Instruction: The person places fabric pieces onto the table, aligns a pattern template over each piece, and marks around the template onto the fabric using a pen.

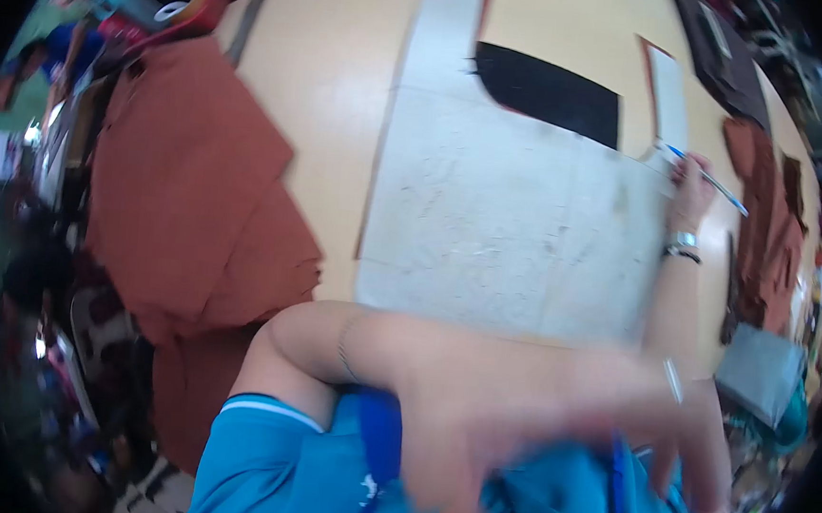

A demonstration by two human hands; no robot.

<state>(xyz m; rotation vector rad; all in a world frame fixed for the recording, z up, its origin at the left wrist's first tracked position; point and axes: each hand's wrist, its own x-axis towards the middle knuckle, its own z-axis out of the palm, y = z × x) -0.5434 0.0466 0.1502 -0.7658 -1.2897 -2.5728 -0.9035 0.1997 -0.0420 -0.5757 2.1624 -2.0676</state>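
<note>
My right hand [690, 188] is closed on a blue and white pen [732, 197] near the upper right corner of a large pale pattern sheet [518, 226]. My left hand [553, 405] is raised close to the camera in front of my body, blurred, with its fingers stretched out and apart. It holds nothing that I can see. A black piece [556, 97] lies along the curved upper edge of the sheet. Beyond my right hand, a narrow pale strip [666, 93] with a reddish-brown edge lies on the table.
Rust-brown fabric [187, 184] is piled on the left, and more brown fabric [765, 234] lies on the right. A grey packet [761, 374] sits at lower right. Dark fabric [721, 54] is at upper right. Another person [68, 50] is at far left.
</note>
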